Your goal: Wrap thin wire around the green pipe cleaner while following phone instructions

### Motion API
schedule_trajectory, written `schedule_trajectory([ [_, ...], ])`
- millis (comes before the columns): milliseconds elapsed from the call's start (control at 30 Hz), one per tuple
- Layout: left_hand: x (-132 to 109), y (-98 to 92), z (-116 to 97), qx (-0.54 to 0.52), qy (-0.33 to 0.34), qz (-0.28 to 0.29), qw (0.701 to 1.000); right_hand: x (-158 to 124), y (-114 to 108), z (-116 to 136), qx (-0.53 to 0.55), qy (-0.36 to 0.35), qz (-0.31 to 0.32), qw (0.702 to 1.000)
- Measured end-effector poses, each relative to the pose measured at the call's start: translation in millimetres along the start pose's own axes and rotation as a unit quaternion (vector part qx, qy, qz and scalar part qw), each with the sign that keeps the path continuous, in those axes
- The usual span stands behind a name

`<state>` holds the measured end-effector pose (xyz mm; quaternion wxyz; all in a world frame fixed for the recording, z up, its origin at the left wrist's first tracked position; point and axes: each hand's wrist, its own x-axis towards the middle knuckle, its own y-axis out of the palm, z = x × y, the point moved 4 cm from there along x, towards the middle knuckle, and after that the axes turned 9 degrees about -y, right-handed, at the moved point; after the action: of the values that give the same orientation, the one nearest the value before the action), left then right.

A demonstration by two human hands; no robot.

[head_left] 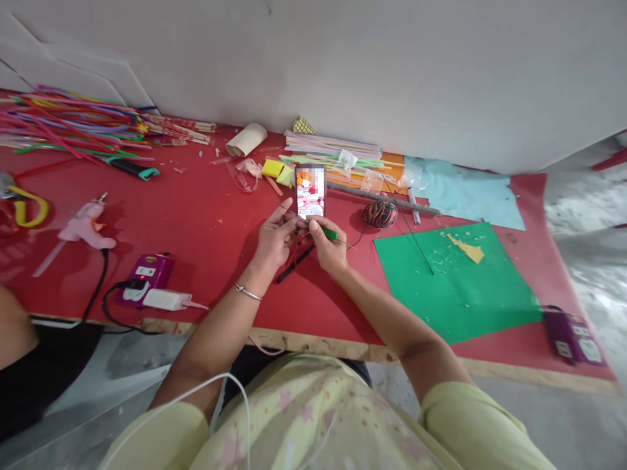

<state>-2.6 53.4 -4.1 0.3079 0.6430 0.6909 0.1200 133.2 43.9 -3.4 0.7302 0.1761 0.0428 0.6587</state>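
Observation:
Over the red table, my hands meet just below an upright phone [310, 190] with a lit screen. My right hand [329, 247] is closed around a green-handled crochet hook [330, 233]; its tip is hidden among the fingers. My left hand [275, 238] pinches thin yarn close to the hook, with the index finger raised. A dark strand runs from the fingers toward a multicoloured yarn ball [380, 214] on the right. Beneath the hands lies a black stick-like thing [295, 264]. The small piece between the fingertips is too small to make out.
A pink glue gun [88, 225], purple power strip [149, 277] and white glue bottle [166, 299] lie left. Colourful pipe cleaners [73, 124] and a cardboard roll [247, 140] are at the back. A green sheet [455, 287] lies right. Another person's knee [14, 326] shows at left.

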Motion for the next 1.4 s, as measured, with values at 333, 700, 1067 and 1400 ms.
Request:
schedule_trajectory([
  [333, -6.9, 8.9, 0.3, 0.019, 0.056, -0.058, 0.997, -7.8, 4.0, -3.7, -0.028, -0.006, -0.033, 0.999],
  [700, -3.5, -1.4, -2.9, -0.076, -0.125, 0.034, 0.989, 0.1, -2.1, -7.3, 0.061, 0.059, 0.016, 0.996],
  [1067, -3.3, -6.2, -11.3, -0.068, -0.159, 0.079, 0.982, 8.6, -17.7, -0.1, 0.027, 0.016, 0.066, 0.997],
  [1400, -2.5, -9.9, -13.8, -0.077, -0.180, 0.113, 0.974, 11.9, -23.1, 17.0, -0.033, -0.064, 0.150, 0.986],
])
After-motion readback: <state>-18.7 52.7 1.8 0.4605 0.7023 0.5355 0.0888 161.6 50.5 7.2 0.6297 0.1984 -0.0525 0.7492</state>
